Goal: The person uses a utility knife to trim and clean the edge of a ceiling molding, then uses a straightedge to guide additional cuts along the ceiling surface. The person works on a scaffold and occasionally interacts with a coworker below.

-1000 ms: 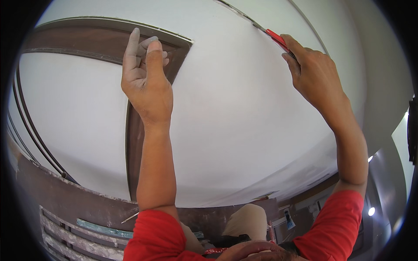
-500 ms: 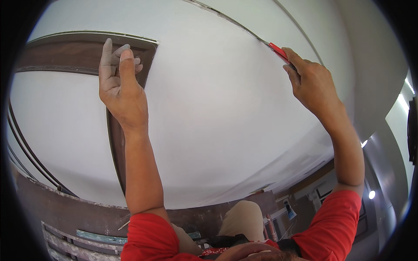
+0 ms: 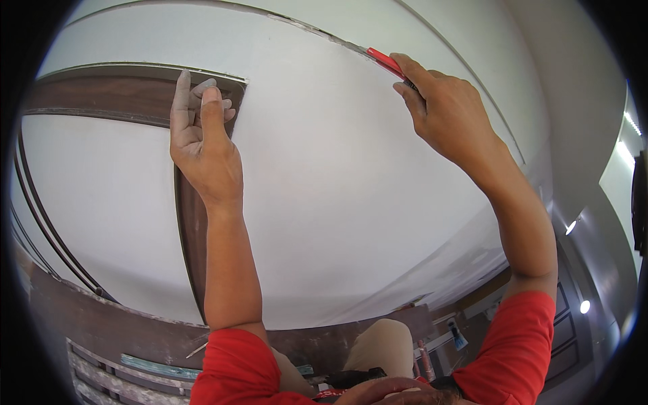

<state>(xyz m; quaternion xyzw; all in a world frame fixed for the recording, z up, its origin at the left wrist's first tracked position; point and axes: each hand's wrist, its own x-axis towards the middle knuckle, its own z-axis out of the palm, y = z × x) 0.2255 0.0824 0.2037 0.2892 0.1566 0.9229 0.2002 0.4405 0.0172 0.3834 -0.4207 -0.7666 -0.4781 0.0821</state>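
Note:
My right hand [image 3: 449, 111] is closed around a slim red utility knife [image 3: 386, 61]. Its tip meets the dark, rough-edged groove [image 3: 304, 25] that runs across the white wall. Raised in front of the upper corner of a brown frame [image 3: 101, 88], my left hand [image 3: 206, 145] has its index finger and thumb stretched up and the other fingers loosely bent. Grey dust coats those fingers, and nothing shows between them.
A second thin groove [image 3: 466, 64] runs beyond the first. Dark cables [image 3: 50, 226] hang at the left. Below lie a brown ledge [image 3: 121, 317], a slatted stained structure [image 3: 101, 371] and a brush [image 3: 457, 334]. Lamps [image 3: 584, 306] glow at the right.
My right hand has slid left along the groove with the utility knife. My left hand keeps its shape and sits slightly farther right; the whole view has shifted a little.

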